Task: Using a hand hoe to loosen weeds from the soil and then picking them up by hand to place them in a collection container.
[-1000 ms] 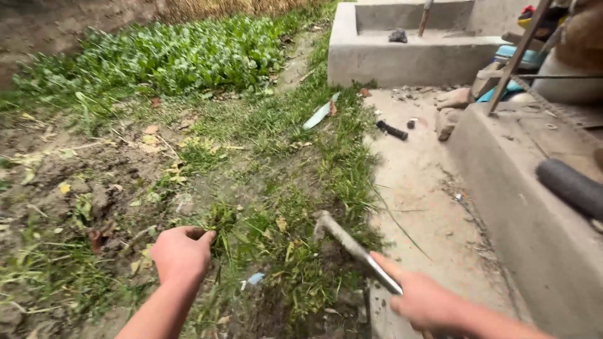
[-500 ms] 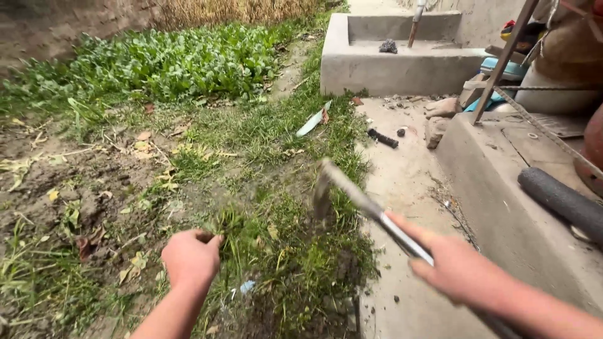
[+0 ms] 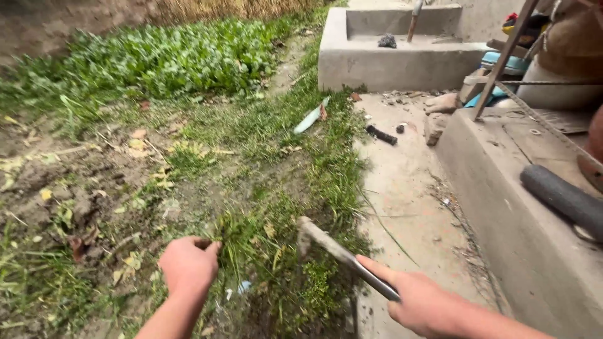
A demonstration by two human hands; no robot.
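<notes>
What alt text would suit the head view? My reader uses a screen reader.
A person's right hand swings a small metal hoe into a grass clump that the left hand grips. A concrete path and trough lie to the right.

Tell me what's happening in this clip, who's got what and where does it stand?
A person crouches over a grass strip beside a concrete path. The left hand grips a tuft of grass. The right hand holds a short hoe-like tool, its blade down in the grass by the tuft. Bare soil lies to the left, leafy green plants beyond, and a concrete trough stands farther up the path.
</notes>
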